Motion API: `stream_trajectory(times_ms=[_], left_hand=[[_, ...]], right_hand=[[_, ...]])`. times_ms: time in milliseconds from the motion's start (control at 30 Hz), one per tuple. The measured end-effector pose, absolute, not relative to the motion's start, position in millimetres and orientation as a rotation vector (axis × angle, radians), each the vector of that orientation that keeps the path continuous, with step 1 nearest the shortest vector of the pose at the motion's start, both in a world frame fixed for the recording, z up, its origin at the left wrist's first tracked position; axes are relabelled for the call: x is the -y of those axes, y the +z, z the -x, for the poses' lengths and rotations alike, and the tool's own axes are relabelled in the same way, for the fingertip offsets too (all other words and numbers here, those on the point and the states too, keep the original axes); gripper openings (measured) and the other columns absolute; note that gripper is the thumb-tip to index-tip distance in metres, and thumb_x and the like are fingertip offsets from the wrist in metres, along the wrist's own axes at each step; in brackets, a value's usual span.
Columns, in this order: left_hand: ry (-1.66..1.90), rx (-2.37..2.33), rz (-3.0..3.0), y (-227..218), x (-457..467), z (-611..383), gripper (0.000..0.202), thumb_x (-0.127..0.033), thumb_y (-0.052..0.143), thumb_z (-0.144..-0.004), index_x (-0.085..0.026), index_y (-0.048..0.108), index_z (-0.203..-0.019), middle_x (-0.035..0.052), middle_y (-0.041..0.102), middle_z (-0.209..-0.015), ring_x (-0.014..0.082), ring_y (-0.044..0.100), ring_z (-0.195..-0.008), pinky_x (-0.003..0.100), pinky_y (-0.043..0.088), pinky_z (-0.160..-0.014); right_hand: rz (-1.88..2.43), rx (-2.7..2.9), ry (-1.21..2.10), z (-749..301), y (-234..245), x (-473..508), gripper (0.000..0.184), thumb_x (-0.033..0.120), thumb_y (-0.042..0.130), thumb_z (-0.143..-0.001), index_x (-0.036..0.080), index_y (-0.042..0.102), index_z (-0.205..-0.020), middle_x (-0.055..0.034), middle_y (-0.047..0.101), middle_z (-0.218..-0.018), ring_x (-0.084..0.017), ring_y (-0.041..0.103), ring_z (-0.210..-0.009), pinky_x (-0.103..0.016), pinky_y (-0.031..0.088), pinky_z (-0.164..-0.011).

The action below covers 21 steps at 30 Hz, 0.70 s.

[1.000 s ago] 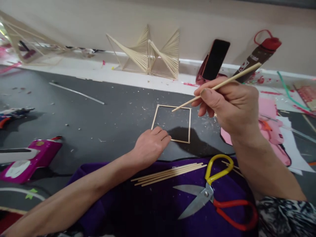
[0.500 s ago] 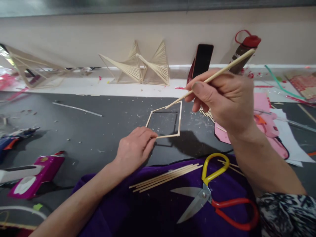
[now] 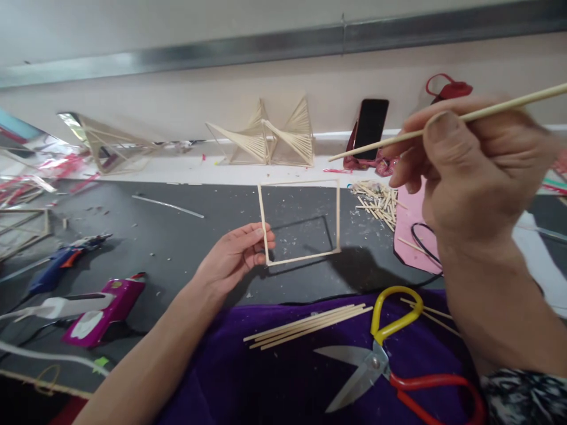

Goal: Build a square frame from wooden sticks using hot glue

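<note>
My left hand (image 3: 233, 257) pinches the near left corner of a square frame of thin sticks (image 3: 337, 218) and holds it tilted up off the dark table (image 3: 177, 236). My right hand (image 3: 469, 171) is raised at the right, closed on one long thin stick (image 3: 376, 143) that points left above the frame. Several loose sticks (image 3: 305, 324) lie on the purple cloth (image 3: 266, 378) in front of me, beside scissors (image 3: 385, 354) with a yellow and a red handle.
A pile of short stick offcuts (image 3: 376, 200) lies by a pink sheet (image 3: 410, 224). Stick sculptures (image 3: 266, 139) and a dark phone (image 3: 371, 127) lean at the back wall. Glue guns, blue (image 3: 62, 260) and magenta (image 3: 101, 304), lie at the left.
My left hand has picked the square frame up from flat on the table and tilted it upright. My right hand has lifted up and to the right with its stick.
</note>
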<state>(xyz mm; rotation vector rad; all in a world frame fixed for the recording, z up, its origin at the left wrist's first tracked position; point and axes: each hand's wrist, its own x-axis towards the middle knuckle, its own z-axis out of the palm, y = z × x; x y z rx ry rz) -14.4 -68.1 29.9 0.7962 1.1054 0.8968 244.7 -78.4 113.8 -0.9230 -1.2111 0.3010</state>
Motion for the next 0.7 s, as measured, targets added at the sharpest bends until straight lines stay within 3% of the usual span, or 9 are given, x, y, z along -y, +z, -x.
stream_trajectory(times_ms=[200, 333, 500, 700], left_hand=[[0.878, -1.119, -0.679, 12, 61, 21, 0.014, -0.01, 0.061, -0.077, -0.01, 0.064, -0.09, 0.0054, 0.065, -0.079, 0.0107, 0.063, -0.064, 0.018, 0.054, -0.05], [0.881, -1.106, -0.663, 8, 58, 23, 0.013, -0.011, 0.06, -0.078, -0.01, 0.063, -0.091, 0.0059, 0.065, -0.078, 0.0108, 0.063, -0.064, 0.017, 0.054, -0.05], [0.901, -1.126, -0.66, 7, 57, 24, 0.012, -0.012, 0.06, -0.078, -0.011, 0.064, -0.09, 0.0053, 0.066, -0.079, 0.0107, 0.063, -0.064, 0.017, 0.054, -0.05], [0.954, -1.089, -0.656, 8, 58, 34, 0.012, -0.012, 0.061, -0.078, -0.012, 0.064, -0.089, 0.0035, 0.065, -0.078, 0.0099, 0.063, -0.063, 0.017, 0.054, -0.051]], right_hand=[[0.996, 1.278, 0.369, -246, 108, 77, 0.014, 0.024, 0.053, -0.087, 0.026, 0.065, -0.081, -0.0003, 0.065, -0.07, -0.014, 0.057, -0.048, -0.031, 0.034, -0.041], [0.944, 1.348, 0.376, -253, 104, 72, 0.012, 0.027, 0.055, -0.086, 0.022, 0.066, -0.083, -0.0005, 0.064, -0.066, -0.015, 0.057, -0.049, -0.03, 0.036, -0.04], [1.151, 1.681, 0.156, -271, 100, 62, 0.017, 0.03, 0.055, -0.085, 0.021, 0.067, -0.078, -0.0011, 0.063, -0.067, -0.013, 0.055, -0.058, -0.027, 0.039, -0.05], [1.591, 2.107, -0.09, -283, 79, 37, 0.026, 0.033, 0.048, -0.084, 0.018, 0.062, -0.069, -0.0042, 0.064, -0.067, -0.016, 0.056, -0.06, -0.027, 0.032, -0.051]])
